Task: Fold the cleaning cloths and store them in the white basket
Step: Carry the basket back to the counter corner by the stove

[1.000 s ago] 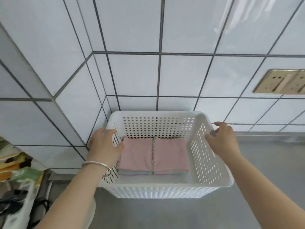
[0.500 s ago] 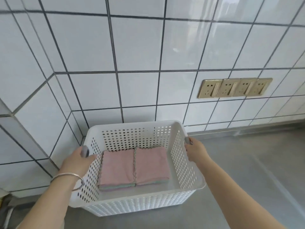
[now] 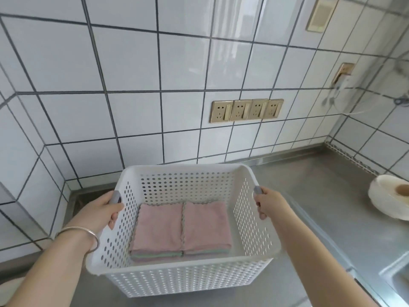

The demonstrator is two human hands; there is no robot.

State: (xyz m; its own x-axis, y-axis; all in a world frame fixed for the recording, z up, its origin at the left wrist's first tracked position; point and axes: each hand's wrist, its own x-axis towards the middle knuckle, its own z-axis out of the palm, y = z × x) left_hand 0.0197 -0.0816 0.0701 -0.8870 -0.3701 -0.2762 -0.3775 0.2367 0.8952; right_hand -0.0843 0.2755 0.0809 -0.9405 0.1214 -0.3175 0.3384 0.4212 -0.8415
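both hands keep gripping the white basket: left hand on its left rim, right hand on its right rim, now nearer the wall sockets, folded cloths unmoved between the hands.

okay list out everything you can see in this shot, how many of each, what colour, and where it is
white basket: one, white perforated plastic, on the steel counter, held at both side rims
folded cloths: two stacks side by side, pink on top with green layers at the edges, on the basket floor
counter: one, grey steel, below the wall
wall sockets: row of four, gold, on the white tiled wall
plates: small stack, white, far right of the counter
bracelet: one, silver, left wrist
left hand: grips the left rim
right hand: grips the right rim
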